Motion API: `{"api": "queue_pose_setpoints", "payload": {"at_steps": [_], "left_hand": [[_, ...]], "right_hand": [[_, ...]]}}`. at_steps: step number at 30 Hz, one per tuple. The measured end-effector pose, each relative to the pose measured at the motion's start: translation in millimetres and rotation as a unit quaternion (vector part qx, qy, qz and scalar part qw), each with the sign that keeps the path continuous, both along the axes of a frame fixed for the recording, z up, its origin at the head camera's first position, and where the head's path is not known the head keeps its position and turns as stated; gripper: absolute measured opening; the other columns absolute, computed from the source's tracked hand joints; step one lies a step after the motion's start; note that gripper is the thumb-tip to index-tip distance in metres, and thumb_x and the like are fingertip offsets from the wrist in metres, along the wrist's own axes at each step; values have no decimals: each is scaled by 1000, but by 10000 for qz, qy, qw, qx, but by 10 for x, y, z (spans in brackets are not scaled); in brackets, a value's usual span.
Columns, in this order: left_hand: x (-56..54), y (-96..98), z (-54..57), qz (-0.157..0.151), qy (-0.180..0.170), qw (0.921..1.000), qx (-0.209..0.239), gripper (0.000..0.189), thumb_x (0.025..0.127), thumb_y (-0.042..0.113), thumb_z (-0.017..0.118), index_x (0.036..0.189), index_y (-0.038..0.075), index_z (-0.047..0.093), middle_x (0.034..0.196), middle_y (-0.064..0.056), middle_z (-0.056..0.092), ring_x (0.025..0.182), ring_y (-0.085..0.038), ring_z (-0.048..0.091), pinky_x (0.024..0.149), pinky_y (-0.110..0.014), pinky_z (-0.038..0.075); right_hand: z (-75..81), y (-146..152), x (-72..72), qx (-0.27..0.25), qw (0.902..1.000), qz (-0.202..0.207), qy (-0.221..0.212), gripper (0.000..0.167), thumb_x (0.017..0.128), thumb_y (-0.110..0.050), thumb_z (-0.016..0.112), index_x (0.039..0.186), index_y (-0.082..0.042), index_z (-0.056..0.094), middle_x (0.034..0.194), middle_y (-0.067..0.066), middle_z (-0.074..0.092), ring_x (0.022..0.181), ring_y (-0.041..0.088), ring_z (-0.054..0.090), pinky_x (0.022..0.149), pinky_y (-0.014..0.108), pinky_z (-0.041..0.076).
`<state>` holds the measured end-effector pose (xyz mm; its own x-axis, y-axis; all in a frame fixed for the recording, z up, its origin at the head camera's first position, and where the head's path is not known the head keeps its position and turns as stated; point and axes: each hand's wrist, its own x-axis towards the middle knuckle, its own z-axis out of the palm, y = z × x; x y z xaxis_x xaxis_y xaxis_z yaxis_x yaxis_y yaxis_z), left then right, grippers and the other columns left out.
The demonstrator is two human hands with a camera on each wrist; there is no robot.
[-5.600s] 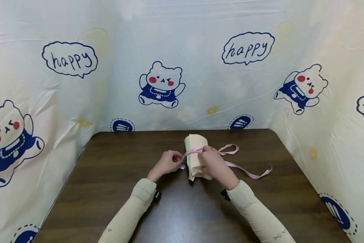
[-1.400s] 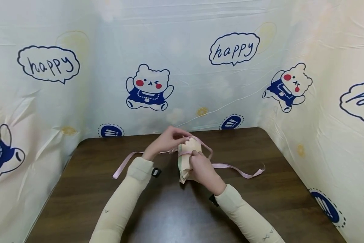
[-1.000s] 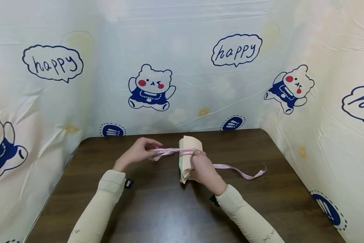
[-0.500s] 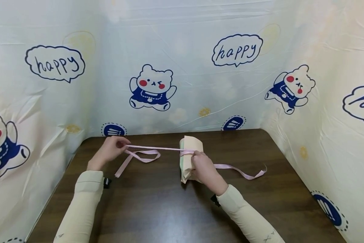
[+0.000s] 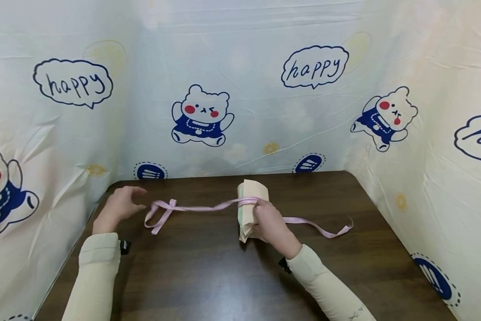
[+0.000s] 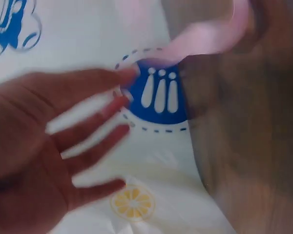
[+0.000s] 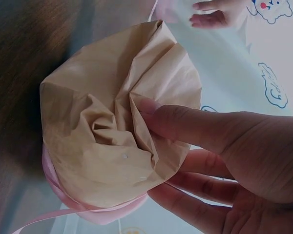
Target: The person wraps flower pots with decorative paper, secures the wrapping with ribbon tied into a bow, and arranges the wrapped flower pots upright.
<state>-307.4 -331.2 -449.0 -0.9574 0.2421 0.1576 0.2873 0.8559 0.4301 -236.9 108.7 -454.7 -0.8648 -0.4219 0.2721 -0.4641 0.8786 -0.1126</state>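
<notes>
A roll-shaped bundle in tan paper (image 5: 246, 223), with a pale green strip along its left side, lies near the back middle of the table. Pink ribbon (image 5: 200, 208) passes around it; one length runs left and ends in a loose loop, another trails right. My right hand (image 5: 275, 228) grips the bundle; in the right wrist view its thumb presses the crumpled paper end (image 7: 105, 156) while the other fingers lie along the side. Left of the ribbon loop, my left hand (image 5: 120, 207) holds nothing, its fingers spread in the left wrist view, near the blurred ribbon (image 6: 200, 39).
The dark wooden table (image 5: 208, 276) has rounded back corners. Printed cloth (image 5: 256, 111) with bears and "happy" bubbles hangs around its back and both sides, close to my left hand.
My left hand has moved from the bundle out to the left, drawing the ribbon taut, then let it go. The ribbon now lies slack. My right hand stays on the bundle.
</notes>
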Motion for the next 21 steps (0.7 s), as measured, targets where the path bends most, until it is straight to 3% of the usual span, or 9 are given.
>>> {"api": "queue_pose_setpoints", "payload": {"at_steps": [2, 5, 8, 11, 16, 19, 21], "left_hand": [[14, 150, -31, -362, -81, 9992, 129, 43, 83, 8, 80, 120, -8, 68, 120, -29, 68, 115, -50, 61, 96, -62, 47], [32, 526, -83, -834, 247, 9944, 594, 37, 87, 7, 78, 120, -5, 70, 122, -25, 69, 118, -45, 61, 100, -60, 46], [103, 1042, -88, -1288, 847, 9832, 980, 34, 89, 8, 78, 120, -1, 71, 124, -20, 68, 119, -39, 62, 102, -55, 47], [202, 1598, -85, -1851, 1008, 9688, 1305, 44, 89, 15, 79, 129, 2, 67, 135, -16, 63, 127, -34, 58, 103, -51, 49], [278, 2260, -169, -2517, 42, 9585, 1338, 78, 92, 43, 75, 154, 7, 44, 164, -11, 34, 149, -30, 34, 114, -51, 40], [282, 2453, -260, -2537, -441, 9591, 1176, 85, 94, 53, 67, 160, 12, 33, 169, -7, 21, 155, -28, 22, 121, -52, 28], [280, 2526, -315, -2470, -524, 9616, 1077, 81, 97, 55, 62, 160, 13, 32, 170, -5, 20, 156, -28, 18, 122, -53, 24]], "right_hand": [[-8, 2, 8, 13, 10000, 19, 51, 35, 63, -12, 97, 79, -1, 68, 92, 11, 63, 87, 30, 64, 78, 41, 57], [-20, 5, 16, -3, 10000, 30, 64, 34, 63, -10, 97, 79, -1, 68, 90, 12, 63, 87, 29, 63, 79, 41, 57], [-27, 6, 17, -20, 9999, 54, 104, 34, 63, -9, 97, 78, -1, 68, 90, 11, 62, 87, 29, 63, 79, 41, 56], [-33, 14, 15, -88, 9999, 89, 85, 33, 63, -9, 96, 78, -1, 68, 91, 11, 63, 88, 30, 63, 77, 41, 57], [-18, 43, -1, -108, 9999, 83, -50, 33, 67, -12, 96, 86, -1, 70, 98, 12, 66, 93, 31, 64, 79, 42, 59], [5, 73, -14, -141, 9994, 281, -109, 30, 70, -13, 94, 85, -2, 70, 94, 11, 69, 93, 28, 65, 82, 42, 58], [25, 108, -24, -252, 9981, 523, -191, 25, 72, -10, 92, 82, -4, 69, 90, 8, 68, 90, 25, 64, 82, 41, 56]]}}
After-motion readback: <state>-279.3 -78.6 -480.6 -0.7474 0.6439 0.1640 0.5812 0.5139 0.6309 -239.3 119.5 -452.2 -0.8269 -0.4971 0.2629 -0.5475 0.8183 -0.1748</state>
